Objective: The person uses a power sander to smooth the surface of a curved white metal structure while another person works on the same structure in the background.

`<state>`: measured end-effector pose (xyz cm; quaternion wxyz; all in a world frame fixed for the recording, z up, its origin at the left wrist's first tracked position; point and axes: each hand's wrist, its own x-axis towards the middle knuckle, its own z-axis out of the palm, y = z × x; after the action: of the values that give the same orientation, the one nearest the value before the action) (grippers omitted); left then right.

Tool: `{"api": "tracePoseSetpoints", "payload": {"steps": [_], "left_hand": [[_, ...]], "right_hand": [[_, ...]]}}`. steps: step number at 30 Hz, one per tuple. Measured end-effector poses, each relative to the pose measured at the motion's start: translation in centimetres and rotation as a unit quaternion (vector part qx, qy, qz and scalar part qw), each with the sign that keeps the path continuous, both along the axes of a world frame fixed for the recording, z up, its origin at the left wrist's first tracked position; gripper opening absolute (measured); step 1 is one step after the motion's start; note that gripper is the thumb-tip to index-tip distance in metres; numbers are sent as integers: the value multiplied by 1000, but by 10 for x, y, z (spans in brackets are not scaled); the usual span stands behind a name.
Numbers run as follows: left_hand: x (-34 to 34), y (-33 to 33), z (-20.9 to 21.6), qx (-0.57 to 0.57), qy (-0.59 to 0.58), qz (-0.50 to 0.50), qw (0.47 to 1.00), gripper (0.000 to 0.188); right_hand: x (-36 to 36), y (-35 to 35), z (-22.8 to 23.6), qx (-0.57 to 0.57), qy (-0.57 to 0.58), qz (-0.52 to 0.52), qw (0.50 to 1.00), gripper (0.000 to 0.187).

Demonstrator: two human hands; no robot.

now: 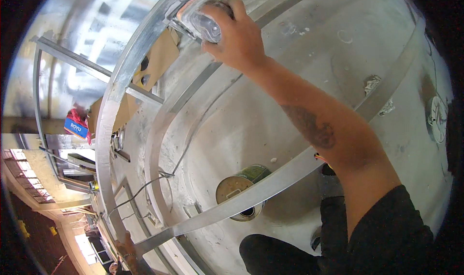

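At the top of the view, my right hand (239,41) is closed over a dusty power sander (200,21) with an orange edge. The sander rests against the upper part of a curved metal frame (107,115), whose square tubing looks silvery and partly whitish. Low on the left, my left hand (126,248) grips the frame's lower bend; its fingers are partly hidden behind the tube. My right forearm crosses the view from the lower right. The sander's underside is out of sight.
Beneath the frame, a large round can (234,188) lies tilted on the dusty floor. A dark cable (193,130) runs across it. Cardboard (162,57) and a blue box (76,126) are at left. Crumpled paper (372,84) and a round whitish object (437,119) lie right.
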<state>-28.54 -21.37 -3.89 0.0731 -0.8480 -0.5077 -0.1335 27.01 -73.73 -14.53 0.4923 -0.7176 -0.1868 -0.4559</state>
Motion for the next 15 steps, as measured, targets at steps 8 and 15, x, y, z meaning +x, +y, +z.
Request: {"api": "tracePoseSetpoints", "payload": {"steps": [8,15], "left_hand": [[2,-4,-4,-9,-44,9,999,69],[-8,12,-3,53,33,27,998,83]], "right_hand": [[-3,-5,3,-51,13,4,999,73],[-4,-6,27,-25,-24,-11,999,71]]}}
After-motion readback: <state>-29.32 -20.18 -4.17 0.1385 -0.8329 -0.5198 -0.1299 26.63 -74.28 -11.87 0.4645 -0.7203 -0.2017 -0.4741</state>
